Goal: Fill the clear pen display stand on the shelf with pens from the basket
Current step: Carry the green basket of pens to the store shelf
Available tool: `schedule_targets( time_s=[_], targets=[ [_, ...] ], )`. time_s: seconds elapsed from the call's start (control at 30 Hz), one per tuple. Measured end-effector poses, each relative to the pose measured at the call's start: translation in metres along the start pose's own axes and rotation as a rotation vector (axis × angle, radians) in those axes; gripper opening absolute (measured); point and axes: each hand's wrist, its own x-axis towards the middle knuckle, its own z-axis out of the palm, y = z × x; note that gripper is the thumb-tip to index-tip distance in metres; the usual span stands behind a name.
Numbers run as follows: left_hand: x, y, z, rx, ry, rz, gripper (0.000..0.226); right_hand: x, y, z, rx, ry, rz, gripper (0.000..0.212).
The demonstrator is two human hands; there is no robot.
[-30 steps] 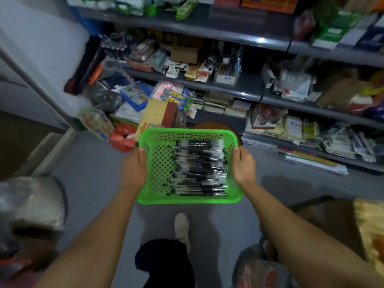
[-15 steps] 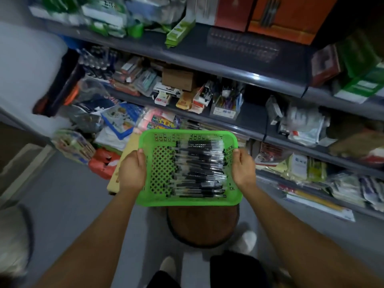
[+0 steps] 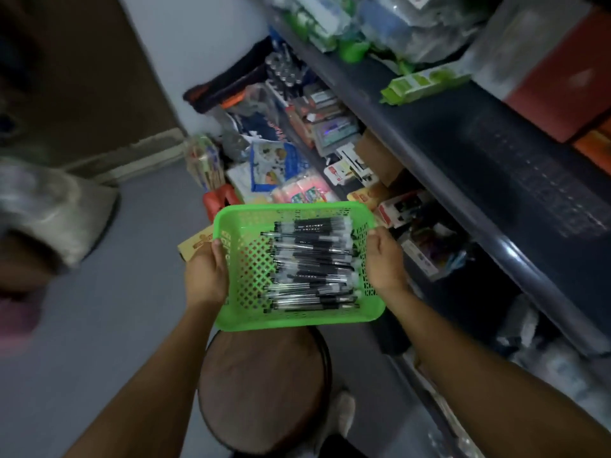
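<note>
Item: green lattice basket [image 3: 251,269], carried level between both hands above a round brown stool [image 3: 264,388], with the shelving just beside it on the right. Contents: a stack of black-and-clear pens [image 3: 314,266], lying crosswise and crowded toward the basket's right half; none was out of it. Step in hand, as I judged it from my station: transport and set-down, the filling proper not yet begun. Left hand [image 3: 206,276]: on the basket's left wall, thumb hooked over the rim, the other fingers curled out of sight beneath, clamped on the plastic. Right hand [image 3: 385,262]: on the right wall, thumb over the rim, fingers wrapped under, likewise clamped. Both forearms reached forward from the lower edge of the view, roughly parallel, wrists straight. Clear pen display stand: I could not pick it out with certainty; the dark shelf [image 3: 463,180] to the right was blurred, and a holder with coloured items below it was too smeared to name. Next move, in my estimate: the basket needs a steady resting place, the stool or a bare stretch of shelf, so that one hand comes free to pinch pens out singly. Risk noted: tilting the basket would slide the stack against one wall.
</note>
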Motion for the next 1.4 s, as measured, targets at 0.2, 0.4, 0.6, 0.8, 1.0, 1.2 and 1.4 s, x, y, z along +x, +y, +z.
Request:
schedule_targets(
  time_s=[0.2,0.4,0.6,0.8,1.0,1.2,1.4],
  targets=[
    [0.005,-0.014,-0.006,0.026,0.094,-0.088,0.046,0.033,-0.015,0.022,0.001,-0.085,-0.135,0.03],
    [0.028,-0.042,0.001,0.054,0.185,-0.147,0.044,0.072,-0.021,0.072,-0.008,-0.177,-0.162,0.029],
    [0.074,-0.078,0.037,0.095,0.275,-0.336,0.049,0.139,-0.027,0.14,-0.027,-0.323,-0.232,0.028],
    [0.108,-0.113,0.073,0.078,0.314,-0.495,0.05,0.192,-0.016,0.203,-0.035,-0.437,-0.276,0.025],
    [0.125,-0.154,0.094,0.045,0.36,-0.561,0.051,0.213,0.002,0.262,-0.02,-0.535,-0.303,0.03],
    [0.135,-0.178,0.109,0.093,0.337,-0.573,0.049,0.222,0.024,0.296,-0.069,-0.546,-0.318,0.028],
    [0.132,-0.187,0.124,0.153,0.286,-0.579,0.044,0.224,0.045,0.308,-0.115,-0.521,-0.35,0.031]
  ],
)
